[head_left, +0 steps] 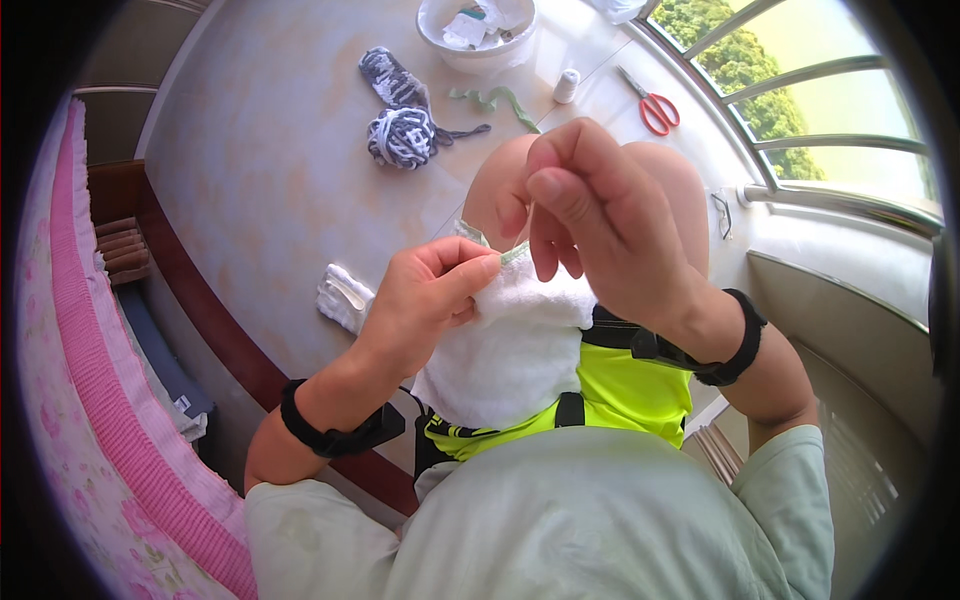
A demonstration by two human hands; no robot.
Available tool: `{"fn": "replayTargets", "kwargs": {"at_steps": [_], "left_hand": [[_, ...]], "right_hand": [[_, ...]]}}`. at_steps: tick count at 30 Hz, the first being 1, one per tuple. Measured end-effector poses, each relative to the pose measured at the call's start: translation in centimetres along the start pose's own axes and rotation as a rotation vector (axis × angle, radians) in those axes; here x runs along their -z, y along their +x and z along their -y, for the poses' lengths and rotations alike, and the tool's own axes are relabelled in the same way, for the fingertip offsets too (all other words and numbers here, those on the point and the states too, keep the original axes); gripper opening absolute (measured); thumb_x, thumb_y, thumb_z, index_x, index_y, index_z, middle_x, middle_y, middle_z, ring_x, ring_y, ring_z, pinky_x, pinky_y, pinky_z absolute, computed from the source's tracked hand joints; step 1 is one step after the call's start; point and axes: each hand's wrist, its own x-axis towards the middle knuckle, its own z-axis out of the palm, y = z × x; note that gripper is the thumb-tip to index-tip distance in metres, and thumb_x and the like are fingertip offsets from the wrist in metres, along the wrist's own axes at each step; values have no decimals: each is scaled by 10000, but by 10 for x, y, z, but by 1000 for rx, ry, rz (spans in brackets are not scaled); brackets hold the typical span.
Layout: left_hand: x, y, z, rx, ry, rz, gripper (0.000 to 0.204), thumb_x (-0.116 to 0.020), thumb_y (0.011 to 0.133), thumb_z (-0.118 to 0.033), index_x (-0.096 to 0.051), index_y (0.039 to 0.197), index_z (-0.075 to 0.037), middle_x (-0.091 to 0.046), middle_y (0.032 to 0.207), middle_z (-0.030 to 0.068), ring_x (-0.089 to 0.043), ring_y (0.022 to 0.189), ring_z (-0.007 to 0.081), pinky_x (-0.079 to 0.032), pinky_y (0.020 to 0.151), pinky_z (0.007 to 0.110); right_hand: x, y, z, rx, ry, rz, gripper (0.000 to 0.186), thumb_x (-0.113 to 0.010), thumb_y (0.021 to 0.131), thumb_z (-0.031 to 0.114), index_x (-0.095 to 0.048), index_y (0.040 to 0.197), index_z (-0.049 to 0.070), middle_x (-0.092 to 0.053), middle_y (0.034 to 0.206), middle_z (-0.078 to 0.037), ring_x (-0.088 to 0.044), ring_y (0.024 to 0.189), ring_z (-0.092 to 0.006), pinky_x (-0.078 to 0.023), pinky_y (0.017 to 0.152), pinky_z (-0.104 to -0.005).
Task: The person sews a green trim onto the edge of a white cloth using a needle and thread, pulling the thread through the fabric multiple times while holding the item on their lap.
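The work in hand looks like hand-sewing a green edging [515, 253] onto a white fluffy cloth [480, 365]; the next move likely calls for drawing the strand taut while the edge stays steady. The cloth lies across the lap at the frame's centre, its top edge pinched by the left hand [420, 300]. Above and right of it, the raised right hand [625, 235] has curled fingers, seemingly gripping thin thread; whether it holds a needle I cannot tell.

Round grey-and-white yarn ball [400, 138]: on floor [270, 180], beyond left hand [425, 295]. Pink ruffled floral fabric cover [105, 380]: well left of hand.
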Motion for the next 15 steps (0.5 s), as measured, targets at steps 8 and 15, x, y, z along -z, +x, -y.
{"fn": "replayTargets", "kwargs": {"at_steps": [8, 15], "left_hand": [[6, 0, -2, 61, 24, 32, 182, -596, 922, -157, -660, 1002, -6, -614, 842, -12, -538, 720, 36, -432, 617, 185], [9, 6, 0, 98, 31, -25, 159, -612, 916, -152, -662, 984, -17, -621, 869, -16, -560, 768, 39, -467, 661, 192]], "right_hand": [[18, 3, 33, -47, 463, -169, 275, -283, 1043, 202, -481, 1108, 23, -346, 602, 4, -462, 451, -145, -448, 417, -273], [35, 9, 28, 269, 594, -15, 352, -243, 1044, 202, -478, 1261, 56, -350, 618, 47, -444, 506, -95, -550, 810, -428]]}}
